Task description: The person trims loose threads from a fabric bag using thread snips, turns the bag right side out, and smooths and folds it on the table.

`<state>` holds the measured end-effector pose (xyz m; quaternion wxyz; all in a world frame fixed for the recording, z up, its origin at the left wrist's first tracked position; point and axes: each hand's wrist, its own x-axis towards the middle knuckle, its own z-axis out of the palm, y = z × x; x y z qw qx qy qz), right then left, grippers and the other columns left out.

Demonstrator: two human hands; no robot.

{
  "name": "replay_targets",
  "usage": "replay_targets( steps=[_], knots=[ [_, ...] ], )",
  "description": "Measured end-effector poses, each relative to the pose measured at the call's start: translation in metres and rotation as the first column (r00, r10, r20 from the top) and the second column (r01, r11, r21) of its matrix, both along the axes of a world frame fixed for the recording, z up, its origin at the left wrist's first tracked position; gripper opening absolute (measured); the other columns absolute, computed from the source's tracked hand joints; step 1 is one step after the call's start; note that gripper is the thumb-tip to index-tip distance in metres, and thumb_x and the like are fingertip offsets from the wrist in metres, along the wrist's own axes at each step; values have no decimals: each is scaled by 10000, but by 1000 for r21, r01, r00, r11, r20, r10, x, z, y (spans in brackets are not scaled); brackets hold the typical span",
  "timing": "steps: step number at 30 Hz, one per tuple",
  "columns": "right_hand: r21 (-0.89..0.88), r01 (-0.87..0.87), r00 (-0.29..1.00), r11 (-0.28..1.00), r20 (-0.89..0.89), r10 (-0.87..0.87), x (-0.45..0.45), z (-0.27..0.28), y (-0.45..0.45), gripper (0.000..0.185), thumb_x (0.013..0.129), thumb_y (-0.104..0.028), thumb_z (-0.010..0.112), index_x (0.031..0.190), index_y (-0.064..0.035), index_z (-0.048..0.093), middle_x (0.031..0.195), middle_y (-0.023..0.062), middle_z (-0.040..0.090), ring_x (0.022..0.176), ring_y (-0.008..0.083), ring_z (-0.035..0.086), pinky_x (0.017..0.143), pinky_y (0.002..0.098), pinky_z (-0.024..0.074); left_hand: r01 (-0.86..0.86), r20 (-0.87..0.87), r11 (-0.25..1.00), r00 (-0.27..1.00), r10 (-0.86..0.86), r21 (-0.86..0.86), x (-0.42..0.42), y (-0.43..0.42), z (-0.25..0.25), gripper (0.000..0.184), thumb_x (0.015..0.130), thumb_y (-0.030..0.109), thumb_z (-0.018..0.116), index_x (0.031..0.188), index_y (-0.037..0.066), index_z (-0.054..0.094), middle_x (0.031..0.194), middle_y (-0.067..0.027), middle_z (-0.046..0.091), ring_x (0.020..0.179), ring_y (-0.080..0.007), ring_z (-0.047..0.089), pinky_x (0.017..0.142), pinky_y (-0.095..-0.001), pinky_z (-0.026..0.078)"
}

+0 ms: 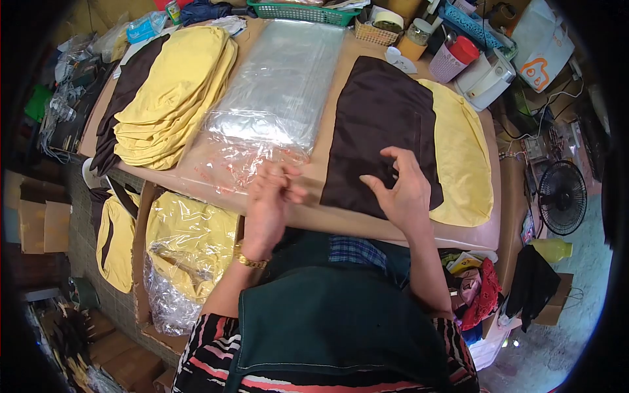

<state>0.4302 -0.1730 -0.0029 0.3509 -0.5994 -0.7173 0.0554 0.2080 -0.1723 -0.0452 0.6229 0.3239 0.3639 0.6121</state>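
My left hand [275, 193], a gold bracelet on its wrist, is above the table's front edge by the stack of clear plastic bags [282, 85]. Its curled fingers are blurred, and whether they hold anything is unclear. My right hand [407, 196] is over the lower part of a dark brown fabric piece [383, 124], thumb and forefinger apart with nothing between them. Under that piece's right side lies a yellow fabric piece [465, 164]. A pile of yellow fabric pieces [173, 85] rests at the left, with dark brown fabric [128, 98] along its left edge.
Below the table's left side stands a cardboard box [139, 262] with plastic-wrapped yellow fabric [190, 229]. A green basket [301, 14], jars and a pink cup [449, 62] line the back. A black fan [561, 198] stands at right, near hanging cables.
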Motion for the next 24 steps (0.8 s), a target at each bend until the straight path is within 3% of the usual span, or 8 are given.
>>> replay_targets(
  steps=[4,6,12,14,16,21,23,24],
  knots=[
    [-117,-94,995,989,-45,90,15,-35,-1,260,732,14,719,955,-29,592,889,112,576,745,296,635,633,384,515,-18,-73,992,997,28,124,-38,5,5,328,1036,258,464,758,86,483,726,-24,547,587,-58,513,527,-186,394],
    [-36,-108,993,993,-53,106,10,-45,-2,160,777,54,685,902,-3,605,824,142,579,705,288,622,626,342,498,26,-330,998,944,-5,60,-49,0,15,362,1021,258,501,697,99,479,665,-7,533,535,-44,440,487,-206,340],
    [-149,-243,970,958,-45,239,2,-48,-12,239,740,-108,755,919,-58,605,867,107,576,753,306,631,634,378,508,149,-511,986,855,-90,75,-63,-10,12,214,951,115,605,763,30,547,728,-25,596,612,-58,530,561,-198,413],
    [-298,-305,949,904,-14,315,8,-67,-11,246,736,-74,698,943,-75,565,910,95,583,815,326,636,689,425,510,101,-654,994,755,-43,51,-67,-15,11,196,939,108,619,777,3,586,752,-44,631,651,-70,557,613,-211,437],
    [-270,-260,963,927,-7,268,12,-78,-10,239,736,-32,653,939,-64,531,902,100,599,838,335,634,710,439,501,55,-759,998,651,-19,23,-81,-20,11,239,943,131,618,756,-16,602,734,-51,644,664,-70,560,643,-220,445],
    [-255,-176,984,951,-44,171,13,-82,-9,254,746,20,571,980,-48,503,900,137,631,836,374,626,709,476,493,-101,-756,991,654,-4,-92,-120,-31,-5,310,935,170,625,695,-9,545,626,-33,580,632,-90,543,591,-261,426],
    [-260,-167,985,951,-84,150,14,-79,-11,253,753,32,536,995,-36,500,892,169,641,824,394,627,706,486,491,-17,-964,1000,267,-1,-6,-130,-33,-10,278,914,167,657,722,-7,555,609,-25,562,575,-82,517,544,-266,416],
    [-253,-167,985,953,-83,151,12,-77,-14,253,753,32,536,995,-36,500,892,169,641,824,394,627,706,486,491,-16,-964,1000,267,6,2,-135,-35,-10,278,914,167,657,722,-7,555,609,-25,562,575,-82,517,544,-266,416]
  ],
)
